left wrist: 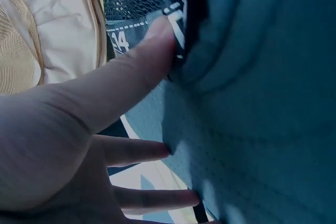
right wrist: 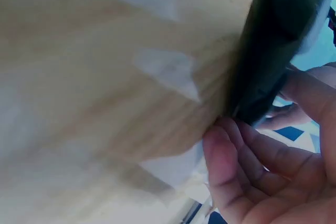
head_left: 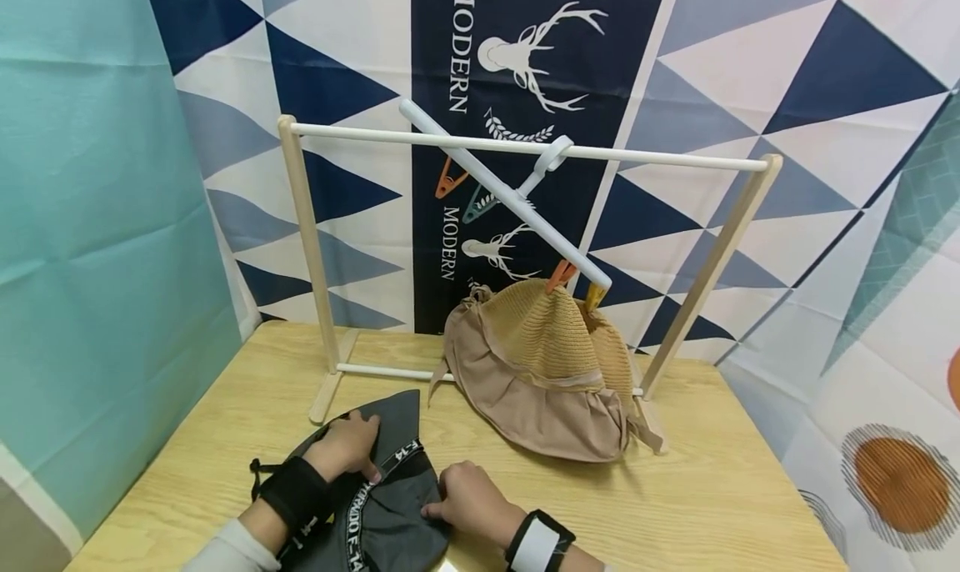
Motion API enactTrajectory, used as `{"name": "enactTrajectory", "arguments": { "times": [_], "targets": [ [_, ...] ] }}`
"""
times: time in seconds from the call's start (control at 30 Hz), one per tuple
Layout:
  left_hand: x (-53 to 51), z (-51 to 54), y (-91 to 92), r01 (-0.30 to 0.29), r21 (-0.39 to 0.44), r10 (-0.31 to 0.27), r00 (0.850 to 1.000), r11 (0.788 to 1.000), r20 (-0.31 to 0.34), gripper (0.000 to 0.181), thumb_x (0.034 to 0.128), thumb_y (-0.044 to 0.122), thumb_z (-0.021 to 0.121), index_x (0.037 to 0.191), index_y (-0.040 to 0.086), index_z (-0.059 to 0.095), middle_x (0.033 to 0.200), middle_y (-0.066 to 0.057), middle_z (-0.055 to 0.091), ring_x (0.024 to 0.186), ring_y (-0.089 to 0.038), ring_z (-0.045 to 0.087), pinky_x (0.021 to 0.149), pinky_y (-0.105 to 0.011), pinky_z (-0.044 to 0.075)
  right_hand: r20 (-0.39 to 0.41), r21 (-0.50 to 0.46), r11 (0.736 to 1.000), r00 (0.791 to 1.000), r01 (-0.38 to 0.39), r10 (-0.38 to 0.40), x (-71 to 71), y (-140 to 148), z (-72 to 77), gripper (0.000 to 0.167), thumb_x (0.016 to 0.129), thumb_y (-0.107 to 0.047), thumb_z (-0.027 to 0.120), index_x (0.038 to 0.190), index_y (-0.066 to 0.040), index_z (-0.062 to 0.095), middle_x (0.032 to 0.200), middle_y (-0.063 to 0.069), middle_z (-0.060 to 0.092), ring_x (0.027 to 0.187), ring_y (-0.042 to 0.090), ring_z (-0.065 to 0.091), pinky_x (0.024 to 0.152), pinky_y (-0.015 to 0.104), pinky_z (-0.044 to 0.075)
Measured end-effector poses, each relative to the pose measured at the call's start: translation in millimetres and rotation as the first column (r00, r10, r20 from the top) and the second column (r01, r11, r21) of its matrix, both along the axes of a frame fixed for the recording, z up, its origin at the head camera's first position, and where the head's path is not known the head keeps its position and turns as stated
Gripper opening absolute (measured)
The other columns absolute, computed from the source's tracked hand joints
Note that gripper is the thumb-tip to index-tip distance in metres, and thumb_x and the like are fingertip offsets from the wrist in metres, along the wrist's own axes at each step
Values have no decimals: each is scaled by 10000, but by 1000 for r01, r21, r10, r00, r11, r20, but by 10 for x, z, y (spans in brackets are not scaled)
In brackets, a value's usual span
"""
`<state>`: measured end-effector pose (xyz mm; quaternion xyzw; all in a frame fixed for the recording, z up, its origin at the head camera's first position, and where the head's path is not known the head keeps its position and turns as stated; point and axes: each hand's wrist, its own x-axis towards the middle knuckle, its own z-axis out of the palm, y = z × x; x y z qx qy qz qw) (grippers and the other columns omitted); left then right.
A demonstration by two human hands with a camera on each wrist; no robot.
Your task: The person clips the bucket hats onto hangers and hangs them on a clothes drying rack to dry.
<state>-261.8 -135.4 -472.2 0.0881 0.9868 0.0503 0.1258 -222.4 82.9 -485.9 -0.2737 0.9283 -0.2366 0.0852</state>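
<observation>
Dark grey fabric hat with a black, white-lettered band [head_left: 405,509], on the pale wood-grain table [head_left: 675,497], between the 2 hands. Right hand [head_left: 474,503]: pinching the hat's near-right edge between thumb and fingers. Left hand [head_left: 345,447]: spread on the hat, not clenched; thumb on the band, straight fingers touching the brim. Beyond the right hand, well apart: tan hat with ribbed crown and smooth fabric brim [head_left: 536,384], hung from 1 orange and 1 yellow clip on a tilted pale-blue bar hanger [head_left: 517,201]. Hanger's hook around the white rail of a wooden-posted rack [head_left: 360,134], farther out from both hands.
</observation>
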Motion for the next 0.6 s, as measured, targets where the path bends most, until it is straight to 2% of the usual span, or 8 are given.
{"name": "enactTrajectory", "arguments": {
  "times": [0.1,0.23,0.37,0.47,0.6],
  "targets": [
    [-7,-8,6,2,-43,-2,1000,999,1,896,655,364,902,1328,-76,505,1185,-341,536,1041,-445,591,855,-529,509,59,17,1000,998,-10,9,-32,-44,-5,433,775,-325,820,486,-150,549,430,-131,418,403,18,385,439,178,343],
    [-74,-8,46,2,-63,-1,1000,998,30,923,647,383,905,1343,-58,488,1168,-336,526,1001,-444,602,858,-507,514,80,56,998,997,-28,24,-76,-55,13,514,765,-302,833,442,-163,458,389,-132,330,369,29,329,421,184,305],
    [-121,-6,51,-14,-76,19,998,997,63,991,606,381,931,1369,-41,459,1176,-329,515,978,-435,608,866,-489,519,151,81,996,988,-39,27,-104,-97,29,485,759,-282,841,460,-157,481,404,-110,368,388,55,357,432,198,327],
    [-146,5,58,-13,-65,17,998,998,55,1052,558,375,955,1383,-32,444,1192,-325,512,960,-417,615,847,-470,530,203,118,993,979,-31,7,-133,-123,47,454,761,-287,842,486,-140,512,438,-74,412,418,88,396,458,218,351],
    [-163,28,56,-1,-51,3,1000,999,31,1112,520,383,966,1412,-17,436,1219,-339,506,930,-406,620,813,-453,539,218,164,985,976,-45,8,-176,-137,49,469,769,-310,835,482,-144,503,446,-65,417,441,100,415,482,221,363]
  ]
}}
